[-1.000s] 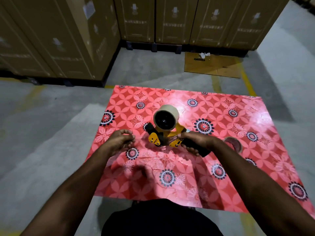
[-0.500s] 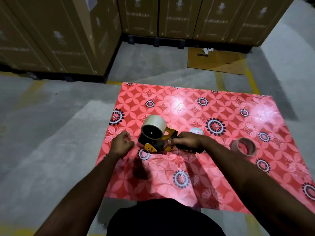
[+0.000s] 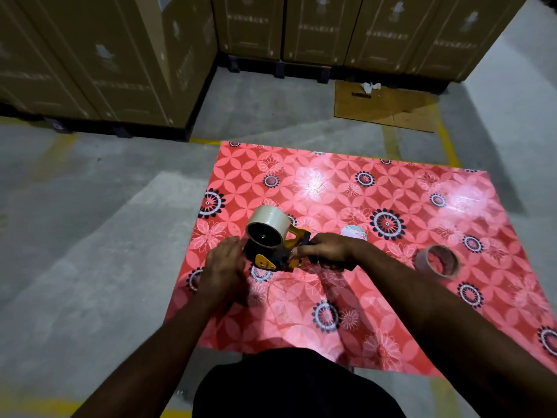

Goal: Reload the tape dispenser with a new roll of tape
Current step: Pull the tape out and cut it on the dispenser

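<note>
A yellow and black tape dispenser [image 3: 272, 260] lies on a red flowered mat [image 3: 346, 297], with a full pale roll of tape [image 3: 268, 223] sitting on its hub. My right hand [image 3: 327, 247] is closed around the dispenser's black handle. My left hand [image 3: 224, 267] rests against the dispenser's front left side, fingers bent; what it pinches is hidden by blur. An almost bare tape core [image 3: 438, 262] lies on the mat to the right.
A small round pale object [image 3: 351, 232] lies on the mat just behind my right hand. Stacked cardboard boxes on pallets [image 3: 120, 55] line the back and left. A flat cardboard sheet [image 3: 388, 105] lies on the concrete floor behind the mat.
My left hand has moved right, from a little apart to against the dispenser's front. The dispenser has shifted slightly left on the mat, and the view has tilted.
</note>
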Tool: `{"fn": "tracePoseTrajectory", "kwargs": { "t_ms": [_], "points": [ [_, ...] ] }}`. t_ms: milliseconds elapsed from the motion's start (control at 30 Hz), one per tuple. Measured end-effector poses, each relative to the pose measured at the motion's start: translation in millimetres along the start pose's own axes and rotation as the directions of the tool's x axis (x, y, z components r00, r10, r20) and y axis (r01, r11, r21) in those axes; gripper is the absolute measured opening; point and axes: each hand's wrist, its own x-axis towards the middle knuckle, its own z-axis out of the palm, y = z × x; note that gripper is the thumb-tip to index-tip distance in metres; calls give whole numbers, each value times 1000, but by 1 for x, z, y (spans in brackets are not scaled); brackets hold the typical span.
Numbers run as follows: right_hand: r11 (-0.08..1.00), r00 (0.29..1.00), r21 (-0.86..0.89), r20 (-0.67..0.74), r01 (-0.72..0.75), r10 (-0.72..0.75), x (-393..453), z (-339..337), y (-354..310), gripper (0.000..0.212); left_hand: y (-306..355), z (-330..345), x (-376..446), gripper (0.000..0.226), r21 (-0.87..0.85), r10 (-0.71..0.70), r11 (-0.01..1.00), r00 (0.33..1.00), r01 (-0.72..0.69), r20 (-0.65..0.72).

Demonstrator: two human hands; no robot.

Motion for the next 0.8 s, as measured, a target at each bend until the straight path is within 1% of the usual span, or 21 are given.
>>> {"fn": "tracePoseTrajectory", "kwargs": {
  "t_ms": [33, 67, 167, 200, 267, 333, 367, 433, 500, 567, 633, 733, 800],
  "points": [
    [1000, 1000, -16, 0, 12, -12, -1, 0, -2, 55, -1, 4, -8, 53, 58, 34, 998, 996, -39, 85],
    [999, 999, -30, -7, 32, -32, -4, 0, -4, 55, -3, 8, -13, 55, 115, 45, 991, 990, -61, 135],
    [986, 990, -130, -81, 101, -112, -7, 5, -2, 57, -1, 6, -15, 59, 193, -6, 981, 980, -34, 199],
    [984, 987, -146, -104, 105, -121, -7, 7, 1, 63, 2, 5, -14, 59, 194, -12, 981, 979, -28, 201],
    [988, 983, -117, -144, 101, -118, -8, 9, 6, 81, 3, 4, -14, 59, 188, -14, 982, 980, -24, 201],
    [979, 973, -146, -160, 145, -168, -11, 11, 7, 93, 2, 2, -15, 61, 194, -24, 981, 975, -20, 221],
    [968, 966, -188, -167, 166, -198, -11, 11, 8, 93, 3, 1, -15, 62, 190, -29, 982, 973, -15, 227],
    [946, 950, -258, -189, 196, -249, -13, 12, 10, 85, 6, 0, -14, 65, 186, -43, 982, 968, -4, 246],
    [934, 935, -300, -231, 195, -269, -11, 11, 14, 78, 5, 1, -14, 67, 188, -50, 982, 965, 1, 257],
    [928, 922, -324, -270, 184, -277, -9, 13, 20, 75, 5, 0, -13, 69, 202, -59, 979, 959, 1, 278],
    [914, 906, -358, -294, 191, -305, -10, 18, 21, 75, 5, 1, -12, 71, 216, -68, 976, 958, 6, 280],
    [871, 895, -461, -296, 170, -332, -11, 21, 18, 78, 8, 0, -11, 74, 225, -89, 974, 956, 25, 280],
    [870, 902, -461, -279, 176, -330, -9, 22, 17, 80, 10, -1, -12, 73, 220, -87, 975, 955, 23, 283]
  ]
}}
